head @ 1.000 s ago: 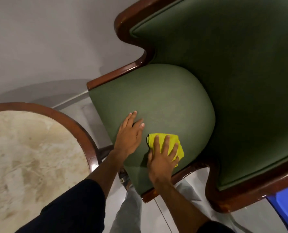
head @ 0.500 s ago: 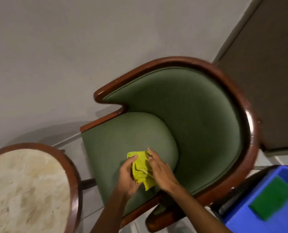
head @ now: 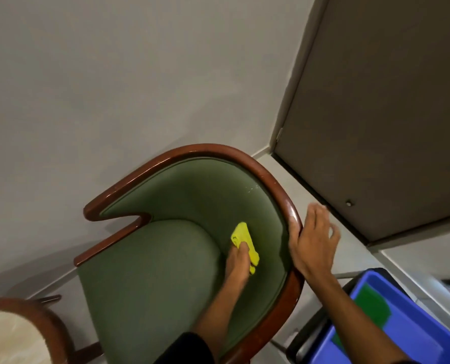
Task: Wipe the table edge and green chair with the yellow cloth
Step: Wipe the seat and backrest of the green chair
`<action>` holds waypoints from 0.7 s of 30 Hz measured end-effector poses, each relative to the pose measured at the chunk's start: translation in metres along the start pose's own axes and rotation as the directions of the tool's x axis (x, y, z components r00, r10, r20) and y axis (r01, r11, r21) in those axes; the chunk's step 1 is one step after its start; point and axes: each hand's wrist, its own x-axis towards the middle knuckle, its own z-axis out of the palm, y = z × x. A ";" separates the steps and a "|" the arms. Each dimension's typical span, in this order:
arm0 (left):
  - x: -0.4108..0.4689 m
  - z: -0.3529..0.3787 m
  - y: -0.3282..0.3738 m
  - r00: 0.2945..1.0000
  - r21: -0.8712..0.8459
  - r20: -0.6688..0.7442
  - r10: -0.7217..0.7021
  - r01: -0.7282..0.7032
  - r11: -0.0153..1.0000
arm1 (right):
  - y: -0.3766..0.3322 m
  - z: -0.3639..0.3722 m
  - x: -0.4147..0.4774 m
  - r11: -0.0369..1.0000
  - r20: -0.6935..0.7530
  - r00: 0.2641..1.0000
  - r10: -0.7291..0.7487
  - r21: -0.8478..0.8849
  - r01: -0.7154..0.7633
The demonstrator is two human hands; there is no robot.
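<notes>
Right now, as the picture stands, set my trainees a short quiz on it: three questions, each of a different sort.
1. True or false: the yellow cloth lies on the marble-topped table.
2. The right hand rests on: A the blue bin; B the chair's wooden rim; C the door.
3. Which of the hands grips the cloth?

Key: 1 false, it is pressed against the green chair, where seat meets backrest; 2 B; 3 the left hand.

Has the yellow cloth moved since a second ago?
Yes: on the green chair, the yellow cloth moved from the seat's front back to the backrest crease.
</notes>
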 end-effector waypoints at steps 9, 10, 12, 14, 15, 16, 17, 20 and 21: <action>0.078 0.037 -0.044 0.990 -0.451 -0.062 -0.126 0.085 0.888 | -0.003 0.020 0.008 0.963 -0.001 0.966 -0.258 -0.083 0.257; 0.090 0.034 -0.043 0.985 -0.488 -0.065 -0.162 0.111 0.866 | -0.005 0.020 0.007 0.940 0.031 0.947 -0.320 -0.114 0.322; 0.112 0.031 -0.045 0.976 -0.537 -0.043 -0.215 0.159 0.828 | -0.003 0.021 0.009 0.904 0.090 0.916 -0.392 -0.151 0.401; 0.128 0.033 -0.043 0.965 -0.593 -0.009 -0.263 0.207 0.778 | -0.002 0.023 0.012 0.897 0.104 0.909 -0.404 -0.150 0.415; 0.130 0.034 -0.040 0.962 -0.610 -0.006 -0.272 0.212 0.764 | -0.002 0.023 0.013 0.901 0.104 0.911 -0.399 -0.140 0.410; 0.128 0.036 -0.034 0.965 -0.619 -0.014 -0.260 0.196 0.760 | -0.001 0.023 0.013 0.907 0.105 0.914 -0.392 -0.123 0.403; 0.122 0.036 -0.023 0.973 -0.617 -0.045 -0.228 0.152 0.772 | -0.002 0.023 0.013 0.914 0.100 0.918 -0.383 -0.100 0.392; 0.097 0.031 0.012 0.974 -0.527 -0.219 -0.057 -0.069 0.847 | -0.006 0.024 0.011 0.920 0.086 0.918 -0.386 -0.038 0.391; 0.088 0.030 0.023 0.965 -0.489 -0.260 0.036 -0.163 0.857 | -0.008 0.024 0.011 0.919 0.079 0.917 -0.391 -0.015 0.393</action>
